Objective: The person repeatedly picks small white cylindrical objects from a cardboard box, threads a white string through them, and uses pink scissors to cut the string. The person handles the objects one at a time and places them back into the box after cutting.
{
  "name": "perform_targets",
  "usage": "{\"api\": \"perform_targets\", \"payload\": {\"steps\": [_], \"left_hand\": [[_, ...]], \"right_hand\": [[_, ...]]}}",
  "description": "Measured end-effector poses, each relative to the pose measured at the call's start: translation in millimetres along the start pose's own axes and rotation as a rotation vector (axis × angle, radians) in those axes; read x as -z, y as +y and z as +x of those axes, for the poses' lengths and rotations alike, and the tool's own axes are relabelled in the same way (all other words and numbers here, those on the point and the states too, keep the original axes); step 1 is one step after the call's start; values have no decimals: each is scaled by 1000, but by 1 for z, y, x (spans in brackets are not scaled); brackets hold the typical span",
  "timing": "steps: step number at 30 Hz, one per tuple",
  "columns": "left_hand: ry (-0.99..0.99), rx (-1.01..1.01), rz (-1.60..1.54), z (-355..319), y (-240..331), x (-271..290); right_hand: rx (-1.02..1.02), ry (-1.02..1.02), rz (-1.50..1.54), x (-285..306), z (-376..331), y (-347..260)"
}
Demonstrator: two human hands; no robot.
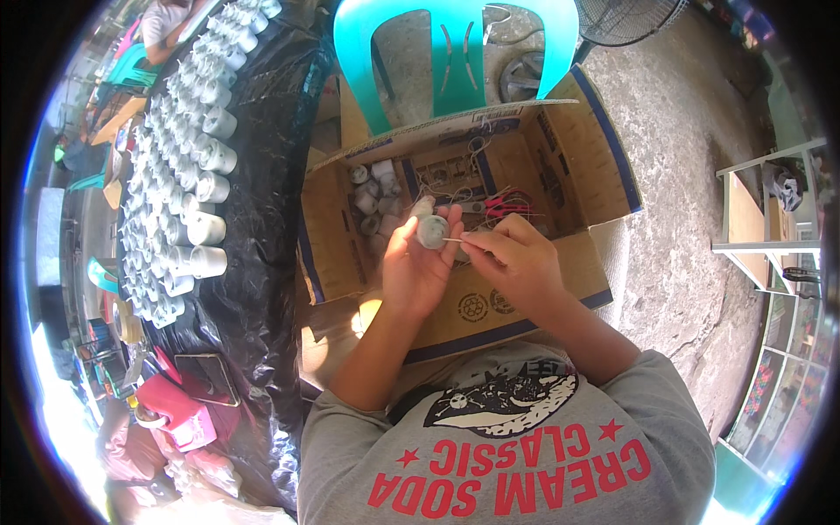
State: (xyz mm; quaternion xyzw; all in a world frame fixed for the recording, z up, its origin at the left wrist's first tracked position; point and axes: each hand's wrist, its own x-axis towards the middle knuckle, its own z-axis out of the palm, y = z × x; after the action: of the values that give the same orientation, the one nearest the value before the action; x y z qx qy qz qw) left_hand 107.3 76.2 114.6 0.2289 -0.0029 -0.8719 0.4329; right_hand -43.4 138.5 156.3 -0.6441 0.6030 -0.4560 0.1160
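Over an open cardboard box (411,337), my left hand (408,278) cradles a small round greyish-white cup (432,231), its round face turned up, with my fingers curled around it. My right hand (523,267) is beside it, thumb and fingers pinching a thin pale stick-like piece (452,239). The tip of that piece reaches the cup's edge; whether it is fixed in the cup I cannot tell. Inside the box, several similar white cups (366,203) are heaped on the left. A pink-handled tool (505,204) lies among thin pale strings (477,150) on the right.
At left, a table under black plastic sheeting (262,219) carries rows of small white cups (206,229). A dark phone-like device (208,378) and a pink container (175,404) lie nearer. Beyond the box stand a turquoise chair (455,52) and a fan (630,17). Shelving (770,248) is at right.
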Motion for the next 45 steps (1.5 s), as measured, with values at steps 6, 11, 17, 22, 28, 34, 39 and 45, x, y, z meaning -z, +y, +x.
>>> {"api": "perform_targets", "payload": {"steps": [6, 11, 17, 22, 28, 34, 39, 45], "left_hand": [[-23, -62, 92, -3, -2, -1], [-35, -54, 126, -3, -1, 3], [-55, -96, 179, -7, -4, 2], [-117, -89, 276, -10, -6, -2], [-102, -143, 283, -12, -8, -6], [-110, -131, 357, -13, -8, -5], [-104, -126, 305, -13, -11, 0], [-98, -104, 197, -8, -10, 3]], "right_hand": [[43, -7, -75, -3, 0, -3], [50, -26, -92, -2, -1, -5], [37, -33, -100, -2, -3, -4], [38, -19, -90, -3, -4, -4], [34, -18, -91, -4, -4, -3], [24, -35, -92, -4, -5, -3], [-36, -62, -70, -4, -7, -3], [-17, -44, -57, -7, -6, -1]]}}
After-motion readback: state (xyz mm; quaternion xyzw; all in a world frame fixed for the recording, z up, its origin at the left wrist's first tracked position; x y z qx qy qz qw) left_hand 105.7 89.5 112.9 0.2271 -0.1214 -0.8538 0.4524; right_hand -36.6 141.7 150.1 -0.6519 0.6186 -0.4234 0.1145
